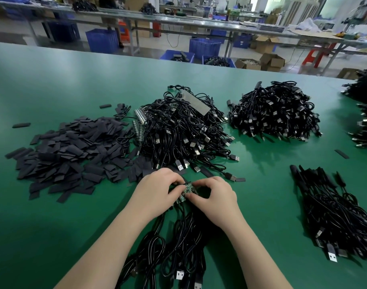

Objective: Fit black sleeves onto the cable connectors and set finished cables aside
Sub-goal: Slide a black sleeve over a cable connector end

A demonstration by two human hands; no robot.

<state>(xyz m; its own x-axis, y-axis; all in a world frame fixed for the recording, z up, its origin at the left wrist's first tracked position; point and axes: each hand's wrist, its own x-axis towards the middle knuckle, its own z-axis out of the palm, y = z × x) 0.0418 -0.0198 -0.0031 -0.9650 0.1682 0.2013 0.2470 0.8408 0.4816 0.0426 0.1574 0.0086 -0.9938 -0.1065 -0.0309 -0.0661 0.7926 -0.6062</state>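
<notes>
My left hand (157,189) and my right hand (214,198) meet at the table's near middle. Together they pinch a row of small green circuit-board connectors (186,189) joined to black cables (176,247) that trail toward me. A wide heap of flat black sleeves (70,155) lies to the left. Behind my hands rises a big tangle of black USB cables (182,130). At the right lies a laid-out bundle of cables with sleeved ends (332,209).
The green table (53,236) also carries another cable pile (276,113) at the back right and more piles (365,113) at the far right edge. Loose sleeves lie scattered. Benches, blue crates and cardboard boxes stand beyond the table.
</notes>
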